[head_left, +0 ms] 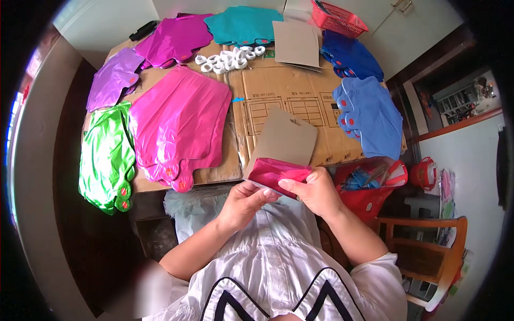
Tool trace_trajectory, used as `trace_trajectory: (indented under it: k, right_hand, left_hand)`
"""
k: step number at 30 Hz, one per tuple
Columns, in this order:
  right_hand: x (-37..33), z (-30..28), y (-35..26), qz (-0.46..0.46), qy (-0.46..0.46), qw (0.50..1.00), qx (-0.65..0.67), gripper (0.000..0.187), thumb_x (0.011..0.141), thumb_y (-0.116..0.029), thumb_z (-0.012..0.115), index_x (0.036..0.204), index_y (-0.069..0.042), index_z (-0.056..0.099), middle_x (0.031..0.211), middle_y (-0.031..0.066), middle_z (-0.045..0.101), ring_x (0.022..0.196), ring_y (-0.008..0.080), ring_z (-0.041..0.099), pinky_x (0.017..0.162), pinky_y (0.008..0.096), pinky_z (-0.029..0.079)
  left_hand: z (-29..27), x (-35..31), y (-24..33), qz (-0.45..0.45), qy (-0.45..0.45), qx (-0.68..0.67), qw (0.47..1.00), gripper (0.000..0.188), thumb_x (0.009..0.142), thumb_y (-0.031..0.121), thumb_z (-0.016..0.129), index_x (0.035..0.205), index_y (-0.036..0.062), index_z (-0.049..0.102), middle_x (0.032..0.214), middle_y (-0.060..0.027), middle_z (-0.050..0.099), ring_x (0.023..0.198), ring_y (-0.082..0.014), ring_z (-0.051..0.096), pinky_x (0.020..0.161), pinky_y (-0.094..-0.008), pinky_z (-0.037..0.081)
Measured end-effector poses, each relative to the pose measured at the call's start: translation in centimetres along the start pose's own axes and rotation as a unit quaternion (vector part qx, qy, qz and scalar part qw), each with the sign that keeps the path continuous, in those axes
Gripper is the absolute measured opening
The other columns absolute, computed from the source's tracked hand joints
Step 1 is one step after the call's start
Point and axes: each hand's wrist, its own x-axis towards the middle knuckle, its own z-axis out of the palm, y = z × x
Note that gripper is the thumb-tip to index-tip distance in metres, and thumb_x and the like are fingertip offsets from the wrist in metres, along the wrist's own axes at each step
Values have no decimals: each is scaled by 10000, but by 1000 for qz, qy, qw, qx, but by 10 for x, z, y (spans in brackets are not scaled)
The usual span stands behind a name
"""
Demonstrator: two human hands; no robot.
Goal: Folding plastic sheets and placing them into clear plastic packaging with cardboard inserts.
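Note:
At the near edge of the table, both my hands are closed on a folded piece of crimson-pink foil (266,170) that looks like a flat foil balloon. My left hand (243,204) pinches its lower left edge between thumb and fingers. On its right side, my right hand (319,193) grips with the thumb lying on top. A notched piece of grey-brown cardboard (286,138) stretches away from the foil over the table; its near end is hidden by the foil, so I cannot tell whether the foil wraps it or only overlaps it.
Stacks of flat foil, pink (179,120), green (107,155), lilac (111,80), purple (174,37), teal (246,25), dark blue (353,56) and light blue (372,115), ring the cardboard-covered table (262,80). White rolls (227,60) lie behind. A red basket (340,18) stands far right; a chair (423,246) stands near right.

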Motion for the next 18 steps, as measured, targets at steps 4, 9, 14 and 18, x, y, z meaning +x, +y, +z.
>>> trace_trajectory:
  k: [4,9,14,18]
  right_hand:
    - [-9,12,32,-39,73,996,15,135,845,-26,683,976,1,675,887,19,685,798,60,602,736,231,503]
    - [-12,-2,22,-15,55,991,-123,168,807,-79,723,936,9,661,840,38,684,741,81,610,653,254,501]
    - [-8,-24,-40,-365,131,746,-541,359,721,-208,758,1018,-28,670,973,77,655,891,242,623,791,402,503]
    - [29,-14,-5,-472,-99,670,-565,643,811,-440,606,1302,-34,519,1444,143,416,1376,272,342,1141,459,234]
  left_hand:
    - [19,-4,1,8,83,-6,997,167,941,109,603,1089,38,633,991,-43,681,887,-120,635,819,-298,516]
    - [35,0,-4,25,179,41,983,149,954,120,585,1078,46,621,967,-22,678,842,-93,632,777,-266,520]
    - [38,3,-3,31,205,44,977,139,959,109,568,1068,26,589,961,-24,674,843,-86,625,741,-259,517]
    - [35,8,-12,46,179,29,982,131,960,94,556,1060,16,586,970,-66,675,812,-125,657,723,-286,556]
